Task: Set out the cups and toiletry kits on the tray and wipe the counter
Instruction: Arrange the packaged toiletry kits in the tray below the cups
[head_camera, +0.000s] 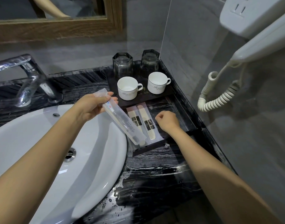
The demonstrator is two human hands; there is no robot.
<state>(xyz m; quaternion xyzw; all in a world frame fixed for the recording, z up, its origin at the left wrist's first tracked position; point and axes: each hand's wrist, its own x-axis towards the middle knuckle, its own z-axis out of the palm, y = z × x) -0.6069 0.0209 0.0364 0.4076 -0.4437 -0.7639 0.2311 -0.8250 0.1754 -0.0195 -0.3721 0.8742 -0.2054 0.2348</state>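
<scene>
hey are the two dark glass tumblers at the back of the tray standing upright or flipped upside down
Upside down. Both dark faceted glass tumblers show thick solid bases on top, rims resting on the dark tray.

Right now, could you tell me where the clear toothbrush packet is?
In the head view it is in the left hand, held slanting above the sink's right rim, its lower end over the comb packets on the tray.

A chrome faucet overhangs the white sink; a wall phone hangs right.
</scene>
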